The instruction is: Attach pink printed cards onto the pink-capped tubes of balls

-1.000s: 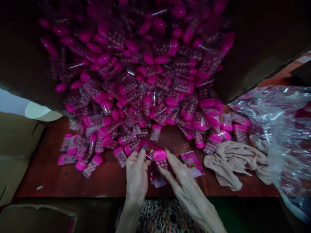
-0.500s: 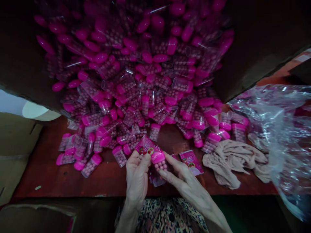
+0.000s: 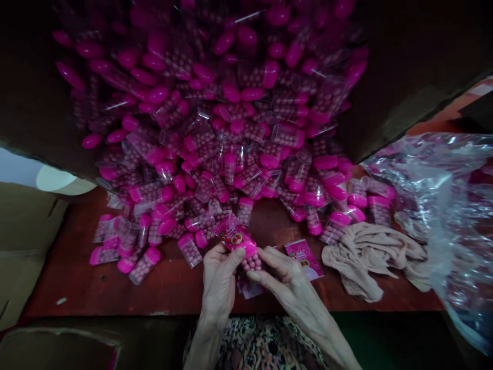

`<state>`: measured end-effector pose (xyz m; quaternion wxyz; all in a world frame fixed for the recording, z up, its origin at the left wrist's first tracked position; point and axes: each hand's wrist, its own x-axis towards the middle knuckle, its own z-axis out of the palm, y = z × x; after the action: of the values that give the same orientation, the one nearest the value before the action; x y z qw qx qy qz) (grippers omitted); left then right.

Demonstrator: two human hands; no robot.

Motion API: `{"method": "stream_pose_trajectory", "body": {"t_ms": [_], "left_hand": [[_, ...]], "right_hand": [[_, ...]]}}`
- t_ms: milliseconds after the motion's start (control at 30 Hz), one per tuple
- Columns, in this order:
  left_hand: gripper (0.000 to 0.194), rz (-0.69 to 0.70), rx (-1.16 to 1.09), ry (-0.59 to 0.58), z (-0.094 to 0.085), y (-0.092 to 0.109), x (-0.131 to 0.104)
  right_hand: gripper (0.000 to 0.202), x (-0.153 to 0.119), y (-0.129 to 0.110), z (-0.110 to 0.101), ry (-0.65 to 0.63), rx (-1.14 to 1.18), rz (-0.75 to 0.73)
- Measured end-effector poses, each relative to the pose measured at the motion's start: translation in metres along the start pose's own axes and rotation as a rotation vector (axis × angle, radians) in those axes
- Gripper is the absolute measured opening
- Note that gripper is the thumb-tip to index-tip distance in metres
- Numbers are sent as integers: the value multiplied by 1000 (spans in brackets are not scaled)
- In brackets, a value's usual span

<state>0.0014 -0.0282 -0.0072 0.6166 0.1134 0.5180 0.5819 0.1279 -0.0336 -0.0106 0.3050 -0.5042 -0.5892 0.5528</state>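
Low in the middle of the head view, my two hands meet at a clear candy container (image 3: pixel 252 262) with pink balls inside and a pink cap. A glossy pink printed sleeve (image 3: pixel 231 229) sits at its cap end; how far it reaches over the cap I cannot tell. My left hand (image 3: pixel 219 277) is closed, its thumb pressed on the sleeve near the cap. The fingers and thumb of my right hand (image 3: pixel 287 277) pinch the clear ball-filled end. Under the hands lie partly hidden clear-and-pink pieces. Another flat printed sleeve (image 3: pixel 304 258) lies right of my right hand.
A big heap of capped candy containers (image 3: pixel 239 139) spills from a dark box (image 3: pixel 400 67) onto the red tabletop (image 3: pixel 169 288). On the right are a crumpled beige cloth (image 3: pixel 362 252) and clear plastic wrapping (image 3: pixel 454 205). Cardboard (image 3: pixel 31 241) stands at the left.
My right hand's fingers have curled in more around the container's end. The container and sleeve have shifted slightly left, and my left thumb now lies nearer the cap.
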Motion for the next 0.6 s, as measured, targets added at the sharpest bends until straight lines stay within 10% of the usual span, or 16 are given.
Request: {"method": "stream_pose_trajectory", "body": {"t_ms": [600], "left_hand": [[16,-110,32,-87,-4,6,-2]], "right_hand": [[52,-8,-6,14,190,192,134]]}}
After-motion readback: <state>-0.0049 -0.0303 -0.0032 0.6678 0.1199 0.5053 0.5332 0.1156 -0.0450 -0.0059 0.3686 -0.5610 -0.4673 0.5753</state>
